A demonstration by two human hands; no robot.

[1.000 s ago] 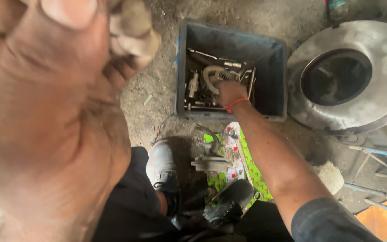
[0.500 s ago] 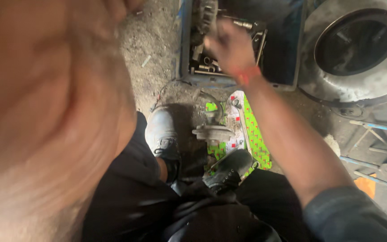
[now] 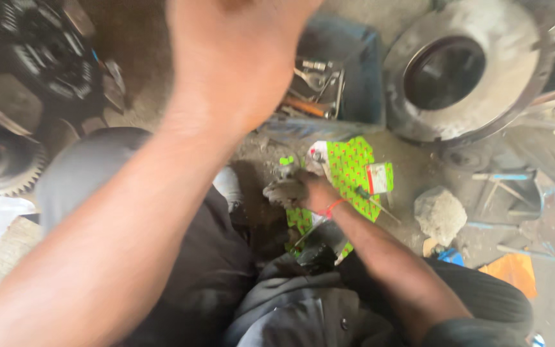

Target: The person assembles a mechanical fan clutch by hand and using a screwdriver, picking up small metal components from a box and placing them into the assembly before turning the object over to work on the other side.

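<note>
right hand (image 3: pixel 306 189) now out of the blue toolbox (image 3: pixel 348 77), grasping the grimy metal part (image 3: pixel 284 191) on green cloth (image 3: pixel 348 170) | left hand (image 3: pixel 239 58) raised, blurred; I cannot tell its grip

Soft daylight, dim upper left corner, raised left hand (image 3: pixel 239 58) heavily motion-blurred, ground slightly soft

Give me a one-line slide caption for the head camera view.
Right hand rests on a grimy metal part over green patterned cloth; blurred left hand raised before a blue toolbox.
</note>
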